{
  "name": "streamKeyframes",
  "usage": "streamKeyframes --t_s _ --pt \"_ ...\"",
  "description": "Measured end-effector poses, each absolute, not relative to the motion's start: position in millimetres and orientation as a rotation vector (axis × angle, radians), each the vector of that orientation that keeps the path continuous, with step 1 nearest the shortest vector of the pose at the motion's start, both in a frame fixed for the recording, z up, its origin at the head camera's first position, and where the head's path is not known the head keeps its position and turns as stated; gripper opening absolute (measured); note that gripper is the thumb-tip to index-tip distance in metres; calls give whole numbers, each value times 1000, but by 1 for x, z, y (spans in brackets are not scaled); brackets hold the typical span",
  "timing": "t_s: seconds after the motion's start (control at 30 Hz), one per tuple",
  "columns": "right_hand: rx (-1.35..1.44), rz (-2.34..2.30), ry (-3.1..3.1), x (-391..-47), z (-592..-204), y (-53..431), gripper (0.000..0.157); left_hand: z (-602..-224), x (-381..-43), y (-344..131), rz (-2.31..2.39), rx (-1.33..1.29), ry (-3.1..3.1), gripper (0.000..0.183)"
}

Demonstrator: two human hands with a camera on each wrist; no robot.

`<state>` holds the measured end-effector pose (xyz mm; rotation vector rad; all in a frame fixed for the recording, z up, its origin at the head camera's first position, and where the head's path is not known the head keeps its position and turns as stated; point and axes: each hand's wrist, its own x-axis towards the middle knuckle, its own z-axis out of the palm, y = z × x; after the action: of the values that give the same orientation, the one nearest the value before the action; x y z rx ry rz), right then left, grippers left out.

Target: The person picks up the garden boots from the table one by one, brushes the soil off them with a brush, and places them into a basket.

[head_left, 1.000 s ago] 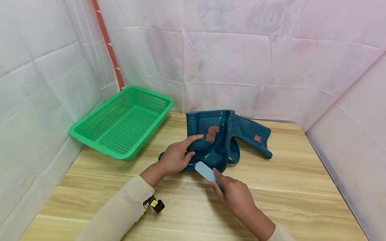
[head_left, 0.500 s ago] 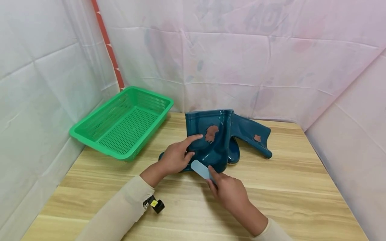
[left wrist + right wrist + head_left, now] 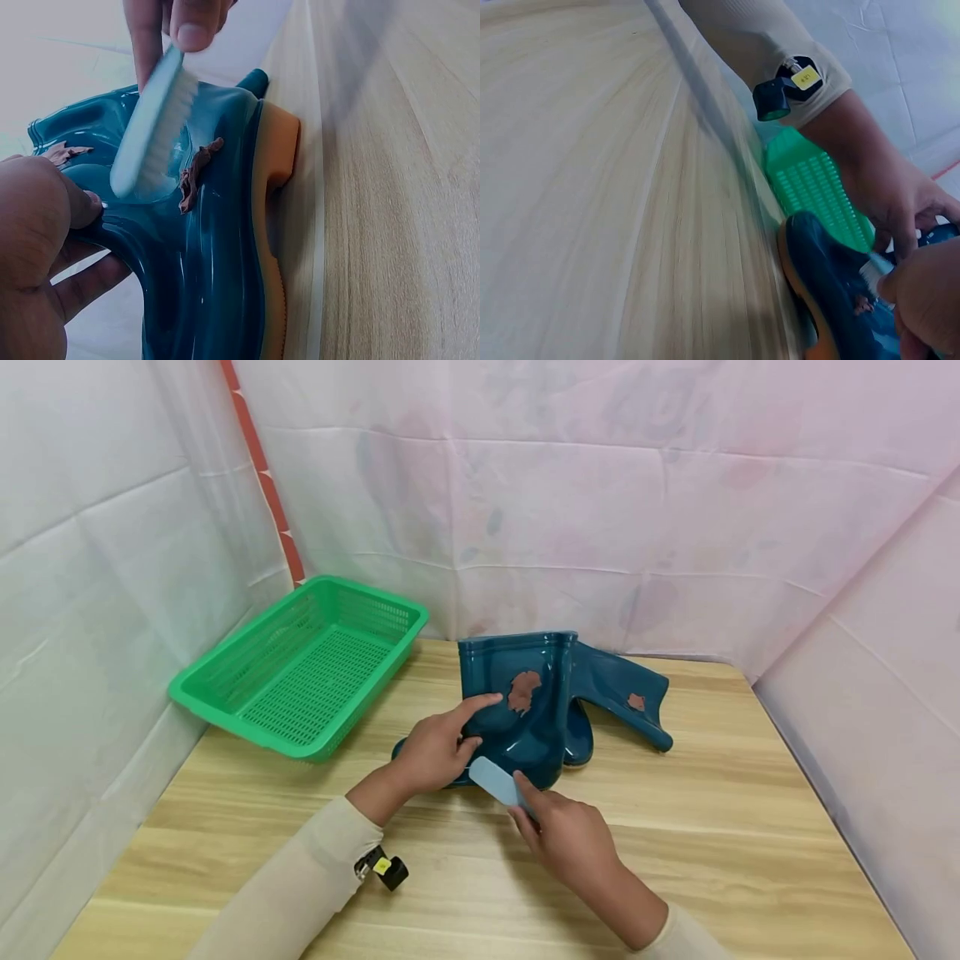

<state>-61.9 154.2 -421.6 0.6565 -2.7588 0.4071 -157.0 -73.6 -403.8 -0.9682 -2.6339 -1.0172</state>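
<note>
A dark teal rain boot lies on its side, a brown patch on its shaft. My left hand grips it at the ankle, thumb on the near face and fingers round the other side in the left wrist view. In my right hand is a light blue brush with white bristles. The bristles are over the boot's lower part, close to another brown clump. A second teal boot, also with a brown patch, lies behind the first.
At the back left of the wooden table stands a green perforated basket. White printed cloth walls off the back and both sides. A small black camera sits on the left sleeve.
My right hand has moved the brush a little to the left along the boot's lower edge. The left hand keeps its grip, and the boots stay put.
</note>
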Motion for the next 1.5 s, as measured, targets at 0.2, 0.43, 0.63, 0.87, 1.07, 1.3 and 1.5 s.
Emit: streamKeyframes --t_s 0.2,0.43,0.63,0.87,1.07,1.3,1.5 --pt "654 348 -2844 -68 -423 145 45 -406 -156 -74 -1032 -967 -2630 72" --pt "596 383 -2881 -62 -419 155 46 -406 -158 -75 -1006 -969 -2627 72" --pt "612 426 -2858 -58 -418 159 46 -406 -159 -75 -998 -979 -2619 72" --pt "668 408 -2792 -65 -418 145 45 -406 -158 -75 -1001 -982 -2609 71" --pt "632 379 -2865 -69 -420 144 43 -407 -158 -75 -1010 -990 -2601 71" --pt "597 382 -2908 -63 -416 155 46 -406 -158 -75 -1003 -986 -2599 72" --pt "622 376 -2872 -59 -414 152 47 -406 -157 -76 -1024 -993 -2605 71"
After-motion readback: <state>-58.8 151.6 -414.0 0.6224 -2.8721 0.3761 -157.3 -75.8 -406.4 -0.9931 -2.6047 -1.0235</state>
